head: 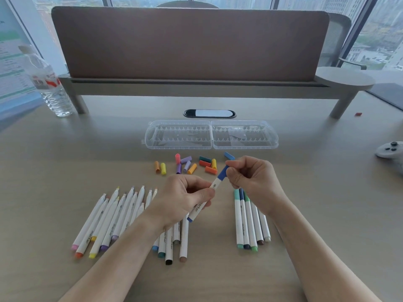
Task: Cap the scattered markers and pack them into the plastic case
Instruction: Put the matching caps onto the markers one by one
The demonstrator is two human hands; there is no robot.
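My left hand (185,198) grips the white barrel of a blue marker (205,198), thumb and curled fingers wrapped round its middle, so the marker slants from seven o'clock up to one o'clock. My right hand (250,179) pinches the blue cap (222,173) at the marker's upper end between thumb and forefinger, the other fingers curled in. The cap sits on the tip; whether it is pressed fully home I cannot tell.

Just beyond my right knuckles, at twelve o'clock, a loose blue cap (229,155) lies on the desk (65,160). To its nine o'clock a scatter of loose caps (187,164) spreads out: orange, yellow, pink, purple, teal and red, some touching.

At eight o'clock from my left hand a fan of uncapped markers (109,219) lies on the desk, tips pointing away from me, partly under my left forearm. At five o'clock from my right hand a tidy row of capped markers (248,221) lies side by side, touching, partly hidden by my right wrist.

Farther out at twelve o'clock the clear plastic case (211,135) lies open flat, both halves showing, with no markers in it. Beyond it a cable port (209,113) is set in the desk, then a raised shelf with a divider panel (189,44). A water bottle (49,81) stands at ten o'clock, and a pale game controller (390,150) sits at the desk's right edge, at two o'clock.
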